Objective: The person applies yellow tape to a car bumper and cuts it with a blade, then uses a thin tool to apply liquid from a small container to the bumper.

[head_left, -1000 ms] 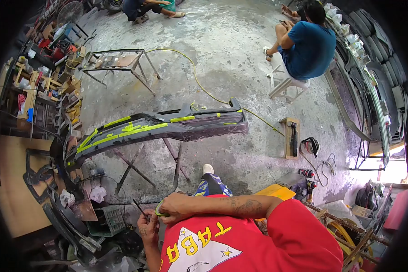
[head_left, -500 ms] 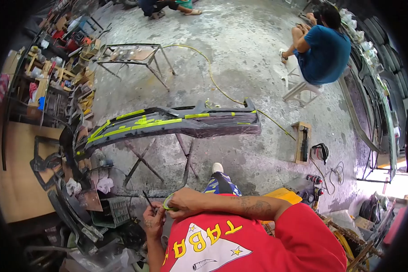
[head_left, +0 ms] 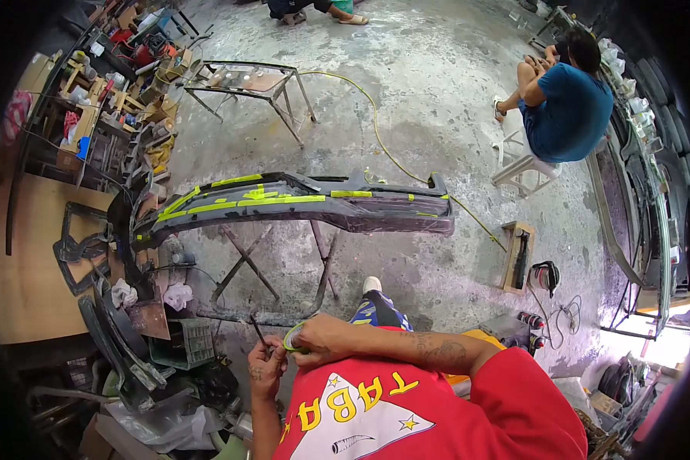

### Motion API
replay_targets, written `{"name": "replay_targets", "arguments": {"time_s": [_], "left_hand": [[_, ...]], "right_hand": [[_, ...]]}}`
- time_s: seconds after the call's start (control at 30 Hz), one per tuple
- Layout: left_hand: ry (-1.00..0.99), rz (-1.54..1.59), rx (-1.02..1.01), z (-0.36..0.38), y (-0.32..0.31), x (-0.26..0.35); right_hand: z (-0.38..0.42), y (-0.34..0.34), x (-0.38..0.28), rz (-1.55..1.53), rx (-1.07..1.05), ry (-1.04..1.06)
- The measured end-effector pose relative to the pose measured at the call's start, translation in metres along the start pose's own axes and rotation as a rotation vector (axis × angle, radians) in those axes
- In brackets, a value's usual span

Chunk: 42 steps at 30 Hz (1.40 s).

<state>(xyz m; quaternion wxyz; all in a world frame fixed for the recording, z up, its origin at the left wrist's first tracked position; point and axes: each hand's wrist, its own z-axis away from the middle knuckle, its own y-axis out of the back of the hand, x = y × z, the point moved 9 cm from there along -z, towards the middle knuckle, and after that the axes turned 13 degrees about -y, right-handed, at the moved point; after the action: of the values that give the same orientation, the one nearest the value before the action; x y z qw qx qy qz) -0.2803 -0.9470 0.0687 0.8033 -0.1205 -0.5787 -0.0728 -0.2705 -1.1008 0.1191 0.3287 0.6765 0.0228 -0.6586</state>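
In front of my body, my left hand [head_left: 264, 369] is closed around a thin, dark, blade-like tool [head_left: 257, 330] that points up and forward. My right hand [head_left: 320, 339] grips a roll of yellow-green tape [head_left: 290, 337], its ring showing at the fingers. Both hands are close together, left fingertips right beside the roll. Ahead of them a dark grey car bumper [head_left: 345, 215] rests crosswise on a metal stand [head_left: 322, 268]. Strips of yellow-green tape [head_left: 276, 203] run along its upper face and edges.
A metal-framed table [head_left: 241, 73] stands farther off, with a yellow hose [head_left: 376, 115] across the floor. At right, a person [head_left: 567, 107] sits on a white stool [head_left: 525, 169]. A wooden box [head_left: 517, 257] lies nearer. Black parts and a crate [head_left: 184, 345] crowd the left.
The view has shifted slightly, so the bumper and the surroundings appear farther right. Both hands keep their hold on the tool and tape roll, close together.
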Motion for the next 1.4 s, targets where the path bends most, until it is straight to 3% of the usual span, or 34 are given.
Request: {"name": "replay_targets", "arguments": {"time_s": [0.9,1.4], "left_hand": [[-0.009,0.049,0.11,0.012,0.007,0.002],[0.052,0.055,0.074,0.007,0.018,-0.013]], "right_hand": [[-0.009,-0.008,-0.01,0.063,-0.08,0.012],[-0.008,-0.009,-0.006,0.078,-0.076,-0.011]]}}
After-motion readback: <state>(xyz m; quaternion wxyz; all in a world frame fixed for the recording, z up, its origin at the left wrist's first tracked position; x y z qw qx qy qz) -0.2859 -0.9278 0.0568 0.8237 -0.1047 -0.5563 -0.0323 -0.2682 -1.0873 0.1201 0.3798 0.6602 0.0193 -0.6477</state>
